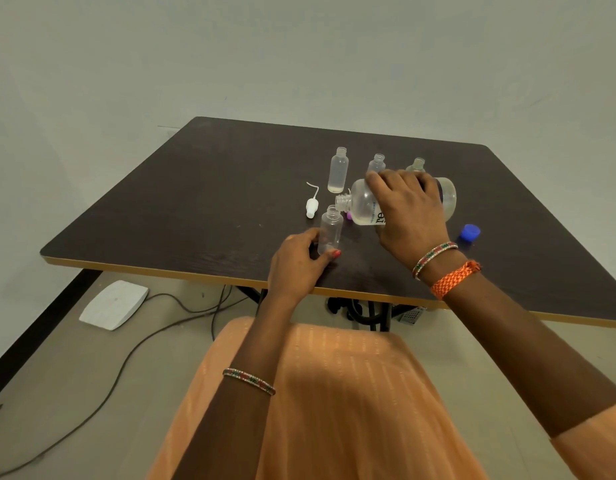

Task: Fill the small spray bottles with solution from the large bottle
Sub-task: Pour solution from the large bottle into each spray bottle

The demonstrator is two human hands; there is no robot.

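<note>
Her right hand (pixel 408 206) gripped the large bottle (pixel 365 204), tipped sideways, mouth just above the small bottle (pixel 330 229) her left hand (pixel 298 261) held upright on the table (pixel 195 202). Her fingers hid most of the label.

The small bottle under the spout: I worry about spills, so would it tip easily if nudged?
Probably yes. The small bottle is tall, narrow and looks nearly empty, so likely light and top-heavy. The left hand grips its base, which should steady it. Its clear plastic wall looks thin, so a hard squeeze may flex it. The large bottle mouth sits close to its neck, and a bump there could knock it.
</note>
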